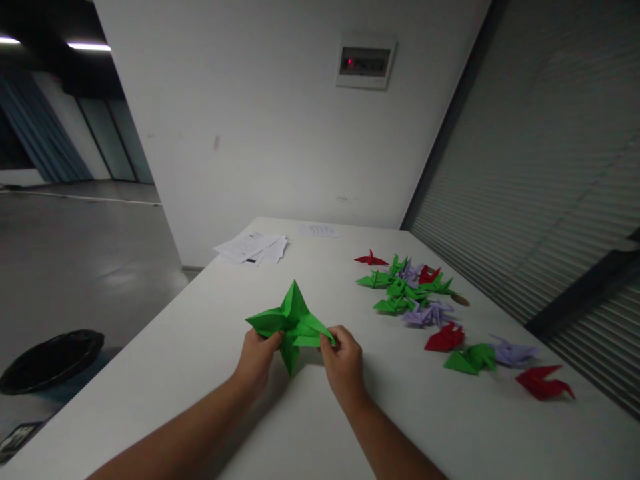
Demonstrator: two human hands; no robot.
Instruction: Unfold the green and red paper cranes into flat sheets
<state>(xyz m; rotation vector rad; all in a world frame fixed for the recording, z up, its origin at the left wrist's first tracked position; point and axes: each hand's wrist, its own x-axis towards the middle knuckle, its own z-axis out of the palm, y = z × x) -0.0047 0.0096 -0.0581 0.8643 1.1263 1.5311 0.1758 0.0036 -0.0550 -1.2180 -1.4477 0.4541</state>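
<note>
A green origami paper (295, 317), folded into a shape with several points, is held up over the white table (200, 333). My left hand (257, 360) pinches it near its left side, thumb on the front face. At the right point, my right hand (344, 360) grips the paper between thumb and fingers. One point rises upward, one hangs down between the hands, and one sticks out to the left. The fingers behind the paper are partly hidden.
Several green, red and purple paper cranes (400, 287) lie along the table's right side, with a red crane (545, 382) nearest. Printed sheets (250, 247) lie at the back left. A black-lined bin (50, 360) stands left of the table. Blinds (540, 167) border the right.
</note>
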